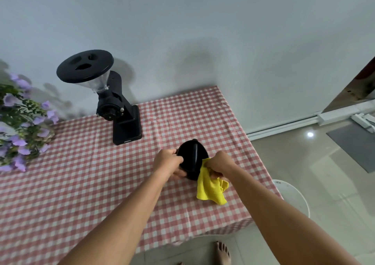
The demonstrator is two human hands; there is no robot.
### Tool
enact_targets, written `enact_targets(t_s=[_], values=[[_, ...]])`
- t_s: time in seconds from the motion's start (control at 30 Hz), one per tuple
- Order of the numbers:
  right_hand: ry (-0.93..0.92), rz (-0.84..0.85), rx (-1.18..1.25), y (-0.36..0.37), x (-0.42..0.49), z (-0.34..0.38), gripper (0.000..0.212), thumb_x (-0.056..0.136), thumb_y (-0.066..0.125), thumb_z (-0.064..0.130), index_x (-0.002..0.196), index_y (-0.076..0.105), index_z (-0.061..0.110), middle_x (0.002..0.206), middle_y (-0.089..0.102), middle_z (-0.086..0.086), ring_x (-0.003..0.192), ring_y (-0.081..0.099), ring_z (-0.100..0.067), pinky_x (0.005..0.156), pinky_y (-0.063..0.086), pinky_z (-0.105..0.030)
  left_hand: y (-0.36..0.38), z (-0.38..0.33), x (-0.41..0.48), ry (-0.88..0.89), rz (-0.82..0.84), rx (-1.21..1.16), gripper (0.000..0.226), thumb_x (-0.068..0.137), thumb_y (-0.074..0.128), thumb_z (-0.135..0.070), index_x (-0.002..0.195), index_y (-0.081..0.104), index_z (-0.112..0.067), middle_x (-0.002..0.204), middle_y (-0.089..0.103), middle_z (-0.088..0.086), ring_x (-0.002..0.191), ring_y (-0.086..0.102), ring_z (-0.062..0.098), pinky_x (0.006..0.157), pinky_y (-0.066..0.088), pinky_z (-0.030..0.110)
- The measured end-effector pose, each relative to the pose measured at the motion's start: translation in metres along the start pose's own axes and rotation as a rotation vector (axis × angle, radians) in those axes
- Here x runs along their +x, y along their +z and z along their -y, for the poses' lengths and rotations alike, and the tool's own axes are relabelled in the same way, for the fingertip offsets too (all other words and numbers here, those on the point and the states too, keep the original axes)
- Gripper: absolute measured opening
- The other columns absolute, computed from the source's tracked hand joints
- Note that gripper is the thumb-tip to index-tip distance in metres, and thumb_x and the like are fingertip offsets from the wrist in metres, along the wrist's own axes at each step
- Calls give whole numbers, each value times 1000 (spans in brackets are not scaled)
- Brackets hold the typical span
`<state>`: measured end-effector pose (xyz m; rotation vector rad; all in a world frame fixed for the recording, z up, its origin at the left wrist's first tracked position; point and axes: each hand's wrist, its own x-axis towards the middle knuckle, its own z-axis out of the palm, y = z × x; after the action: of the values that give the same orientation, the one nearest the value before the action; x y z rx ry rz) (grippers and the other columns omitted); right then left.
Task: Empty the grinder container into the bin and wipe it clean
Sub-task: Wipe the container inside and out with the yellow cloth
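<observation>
Gripping the glossy black, rounded grinder container (pixel 192 159) in your left hand (pixel 167 162), you press a soft, crumpled yellow cloth (pixel 211 185) against it with your clenched right hand (pixel 220 164) above the checked tablecloth (pixel 81 173).

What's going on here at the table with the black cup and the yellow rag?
A person is cleaning a black grinder container over a table with a pink checked cloth. The left hand grips the container, tipped on its side, while the right hand presses a yellow cloth against its edge. The black grinder stands empty-slotted farther back near the wall, with purple flowers to the left. A white bin sits on the floor.
</observation>
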<state>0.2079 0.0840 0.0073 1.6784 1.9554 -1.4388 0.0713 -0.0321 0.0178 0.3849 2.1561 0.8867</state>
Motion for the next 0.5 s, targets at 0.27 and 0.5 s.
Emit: enact_targets(t_s=[0.27, 0.5], values=[[-203, -182, -507, 2, -3, 22, 14, 94, 50, 22, 82, 48, 15, 82, 54, -1, 78, 56, -24, 62, 43, -33, -19, -16, 9, 275, -63, 503, 43, 94, 65, -24, 134, 63, -40, 141, 63, -1, 56, 69, 10, 55, 58, 26], [-37, -9, -118, 2, -3, 5, 18, 85, 58, 19, 72, 57, 7, 53, 60, -7, 43, 56, -18, 43, 46, -24, -6, -3, 0, 326, -239, 371, 39, 92, 60, -9, 119, 74, -33, 121, 75, -1, 62, 68, 9, 45, 48, 21]])
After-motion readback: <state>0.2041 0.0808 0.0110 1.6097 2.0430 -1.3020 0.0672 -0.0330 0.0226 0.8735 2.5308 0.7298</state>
